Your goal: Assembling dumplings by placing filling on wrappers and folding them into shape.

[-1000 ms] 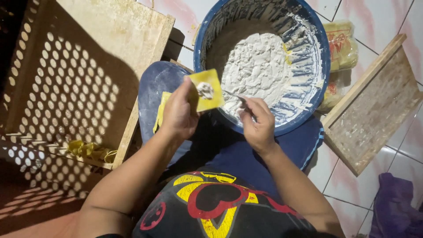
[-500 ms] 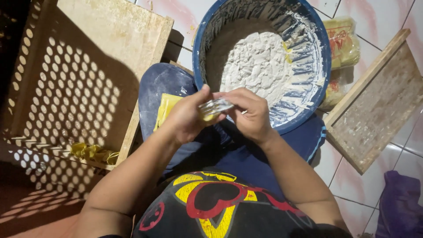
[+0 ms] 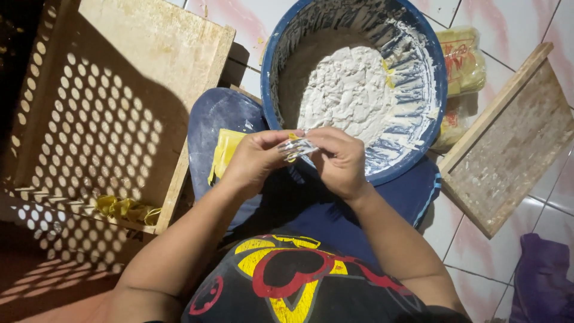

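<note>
your left hand (image 3: pixel 254 160) and right hand (image 3: pixel 339 160) pinch a small folded wrapper (image 3: pixel 297 147) between closed fingertips, just over the near rim of the blue bowl (image 3: pixel 433 90). its long axis runs left to right, nearly level. white paste (image 3: pixel 347 90) fills the bowl. a wooden tray (image 3: pixel 508 143) lies on the tiled floor (image 3: pixel 526 24) by a slotted crate (image 3: pixel 107 101).

White tiled floor (image 3: pixel 538 24) with pinkish streaks. Sitting on it: a perforated wooden tray (image 3: pixel 113 107) on the left, a framed wooden board (image 3: pixel 508 143) on the right, yellow packets (image 3: pixel 463 60) between bowl and board, purple cloth (image 3: pixel 544 275) in the corner.
</note>
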